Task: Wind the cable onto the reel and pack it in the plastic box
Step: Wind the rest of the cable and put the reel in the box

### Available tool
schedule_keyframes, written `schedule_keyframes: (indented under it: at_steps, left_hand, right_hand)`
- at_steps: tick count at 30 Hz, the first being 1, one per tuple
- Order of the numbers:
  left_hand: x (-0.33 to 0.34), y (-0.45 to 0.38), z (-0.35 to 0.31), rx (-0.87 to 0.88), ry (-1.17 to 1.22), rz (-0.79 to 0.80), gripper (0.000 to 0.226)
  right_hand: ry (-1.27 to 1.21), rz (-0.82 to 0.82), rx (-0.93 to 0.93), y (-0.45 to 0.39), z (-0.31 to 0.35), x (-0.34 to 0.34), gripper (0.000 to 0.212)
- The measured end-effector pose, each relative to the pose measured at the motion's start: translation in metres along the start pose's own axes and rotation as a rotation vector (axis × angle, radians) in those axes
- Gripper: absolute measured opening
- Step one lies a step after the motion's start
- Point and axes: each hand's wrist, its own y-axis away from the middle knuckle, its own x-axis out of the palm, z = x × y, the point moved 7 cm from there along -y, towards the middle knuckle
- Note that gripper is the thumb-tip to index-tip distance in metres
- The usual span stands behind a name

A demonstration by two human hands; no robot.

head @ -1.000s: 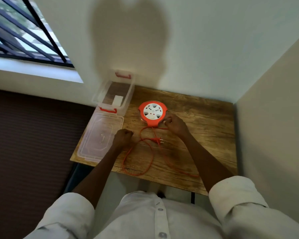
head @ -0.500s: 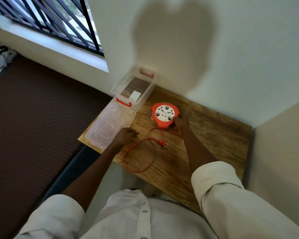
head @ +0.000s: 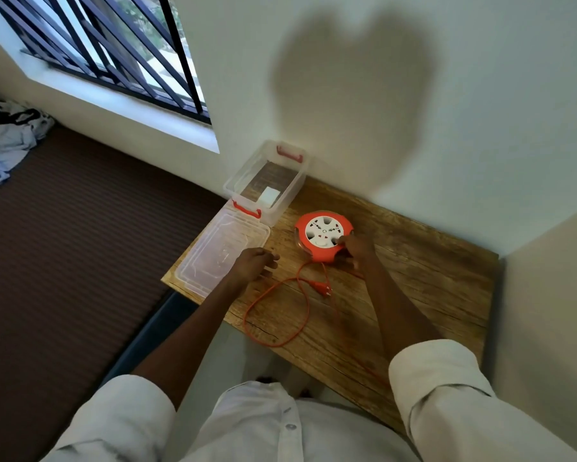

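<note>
An orange cable reel with a white socket face lies flat on the wooden table. My right hand grips its near right rim, with one finger on the white face. The orange cable trails from the reel in a loose loop across the table, and another stretch runs under my right forearm. Its plug lies just in front of the reel. My left hand rests on the table left of the reel, fingers loosely extended, beside the cable. The clear plastic box stands open at the back left.
The box's clear lid lies flat at the table's left edge, in front of the box. A small white item sits inside the box. Walls close off the table at the back and right. A dark ribbed surface lies to the left.
The view has swung left. My left hand has loosened from a fist to extended fingers. My right hand has shifted slightly up onto the reel's face.
</note>
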Motion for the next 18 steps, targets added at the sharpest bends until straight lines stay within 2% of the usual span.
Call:
schedule_keyframes:
  at_steps: [6, 11, 15, 18]
  left_hand:
    - [0.022, -0.014, -0.051, 0.074, -0.003, 0.052, 0.021]
    - [0.041, -0.017, -0.108, 0.304, -0.066, 0.004, 0.026]
    - [0.064, -0.013, -0.147, 0.362, 0.008, 0.108, 0.030]
    - [0.083, -0.010, -0.161, 0.335, -0.104, 0.242, 0.037]
  right_hand:
    - [-0.166, 0.046, -0.126, 0.011, 0.034, -0.012, 0.055]
    - [-0.295, -0.022, -0.278, 0.027, 0.071, -0.036, 0.054]
    - [-0.453, -0.105, -0.298, 0.043, 0.077, -0.053, 0.066]
    - [-0.547, -0.164, -0.311, 0.052, 0.076, -0.065, 0.069]
